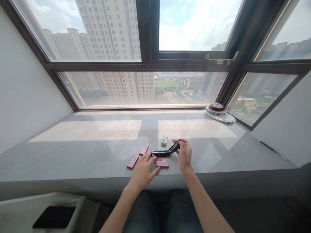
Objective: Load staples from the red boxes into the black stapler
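A black stapler (161, 153) is swung open over the marble sill, its right part tilted up. My right hand (185, 155) grips that raised part between thumb and fingers. The fingers of my left hand (143, 170) hold the stapler's left end, while the thumb reaches to the front edge of a red-and-white box (162, 162), seemingly of staples. Left of the stapler lie two similar boxes, one nearer (132, 161) and one farther (143, 149). Just behind it stands a small white box (164, 141).
The marble sill (97, 158) runs below dark-framed windows, with sunlight patches across it. Stacked plates or round mats (217, 111) sit in the far right corner. Below the front edge at left, a black flat object (54, 217) rests on a pale surface.
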### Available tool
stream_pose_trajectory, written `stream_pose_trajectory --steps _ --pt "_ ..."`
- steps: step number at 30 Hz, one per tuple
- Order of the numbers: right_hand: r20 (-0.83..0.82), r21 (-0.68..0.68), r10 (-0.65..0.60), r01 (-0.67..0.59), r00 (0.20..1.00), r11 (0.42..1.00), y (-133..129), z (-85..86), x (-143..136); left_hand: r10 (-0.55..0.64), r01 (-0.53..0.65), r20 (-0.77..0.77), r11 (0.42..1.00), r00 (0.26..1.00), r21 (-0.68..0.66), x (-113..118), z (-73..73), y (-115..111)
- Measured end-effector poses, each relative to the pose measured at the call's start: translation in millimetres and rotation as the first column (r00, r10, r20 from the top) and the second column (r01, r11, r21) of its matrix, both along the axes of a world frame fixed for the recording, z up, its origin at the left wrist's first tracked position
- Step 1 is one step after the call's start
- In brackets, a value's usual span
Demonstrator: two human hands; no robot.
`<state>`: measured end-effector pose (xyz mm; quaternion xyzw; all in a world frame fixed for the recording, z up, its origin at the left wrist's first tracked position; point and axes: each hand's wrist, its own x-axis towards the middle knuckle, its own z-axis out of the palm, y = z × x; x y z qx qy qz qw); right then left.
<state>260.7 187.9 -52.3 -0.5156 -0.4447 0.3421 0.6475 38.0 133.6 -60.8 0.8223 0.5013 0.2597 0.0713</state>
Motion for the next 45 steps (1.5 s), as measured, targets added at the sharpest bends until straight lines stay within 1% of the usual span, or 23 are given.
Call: stream_pose_trajectory --steps 2,4,6,7,9,11,12,13,15,17,19,22,25,27,28,30,32,33,35,36,38,40,45 --pt "-0.198 -0.085 -0.021 0.004 0.98 0.996 -2 -15.1 26 0.001 -0.001 0.022 1.0 1.0 -0.006 -1 1.1 0" --pt "-0.233 -0.204 -0.024 -0.025 0.972 0.979 -8 -28.0 50 -0.002 0.003 0.053 1.0 0.999 -0.022 -2 2.1 0" --pt "-0.162 -0.328 0.006 -0.06 0.987 0.943 -16 -35.7 64 -0.003 0.006 0.083 0.999 0.997 -0.044 -4 2.4 2" --pt "-0.099 -0.381 0.052 -0.086 0.994 0.92 -21 -37.7 67 0.001 0.004 0.094 0.999 0.996 -0.053 -4 2.2 3" --pt "0.05 -0.457 0.211 -0.166 0.976 0.874 -29 -39.0 61 0.012 -0.005 0.108 0.998 0.994 -0.068 -4 1.3 5" --pt "0.177 -0.483 0.395 -0.27 0.902 0.833 -35 -39.0 44 0.018 -0.009 0.114 0.997 0.993 -0.077 -4 0.3 7" --pt "0.229 -0.473 0.448 -0.304 0.864 0.827 -36 -39.1 34 0.017 -0.007 0.116 0.997 0.993 -0.08 -4 -0.1 8" --pt "0.272 -0.451 0.466 -0.316 0.842 0.834 -37 -39.4 23 0.014 -0.004 0.118 0.997 0.993 -0.083 -4 -0.3 9" --pt "0.332 -0.405 0.441 -0.296 0.834 0.865 -35 -40.4 7 0.003 0.008 0.123 0.996 0.992 -0.089 -5 -0.3 11" --pt "0.345 -0.386 0.412 -0.273 0.843 0.881 -32 -41.0 -1 -0.018 0.032 0.136 0.995 0.991 -0.099 -8 0.3 13" --pt "0.303 -0.391 0.43 -0.301 0.85 0.87 -31 -40.9 -2 -0.042 0.059 0.157 0.992 0.987 -0.108 -11 0.8 14" --pt "0.181 -0.41 0.453 -0.351 0.873 0.841 -32 -40.2 8 -0.06 0.083 0.191 0.99 0.98 -0.113 -16 0.8 16" --pt "0.134 -0.464 0.44 -0.336 0.888 0.82 -35 -38.5 23 -0.075 0.101 0.213 0.988 0.974 -0.117 -21 -0.4 16" --pt "0.199 -0.489 0.419 -0.28 0.886 0.826 -36 -34.1 33 -0.08 0.108 0.219 0.987 0.972 -0.115 -23 -1.1 14" --pt "0.264 -0.477 0.397 -0.239 0.879 0.846 -37 -30.2 36 -0.081 0.107 0.219 0.988 0.972 -0.112 -23 -1.2 13" --pt "0.422 -0.375 0.323 -0.161 0.847 0.913 -37 -19.4 36 -0.072 0.095 0.217 0.991 0.974 -0.099 -22 -0.7 11" --pt "0.554 -0.238 0.259 -0.148 0.791 0.96 -35 -7.1 26 -0.058 0.076 0.209 0.994 0.976 -0.078 -19 0.8 9" --pt "0.598 -0.195 0.252 -0.168 0.761 0.966 -34 -1.6 18 -0.052 0.067 0.203 0.996 0.978 -0.066 -17 1.7 8" --pt "0.658 -0.174 0.281 -0.222 0.699 0.959 -28 5.6 0 -0.045 0.054 0.188 0.998 0.981 -0.044 -14 3.6 6" --pt "0.675 -0.182 0.299 -0.241 0.674 0.953 -24 6.9 -9 -0.044 0.051 0.182 0.998 0.982 -0.036 -13 4.3 6" --pt "0.682 -0.202 0.322 -0.254 0.656 0.946 -16 5.3 -24 -0.041 0.046 0.174 0.999 0.984 -0.026 -11 5.0 6" --pt "0.652 -0.22 0.34 -0.26 0.678 0.94 -9 -0.1 -33 -0.039 0.043 0.17 0.999 0.985 -0.019 -11 4.7 7" --pt "0.485 -0.257 0.37 -0.276 0.792 0.926 3 -12.7 -43 -0.037 0.041 0.169 0.999 0.985 -0.017 -12 2.4 10"
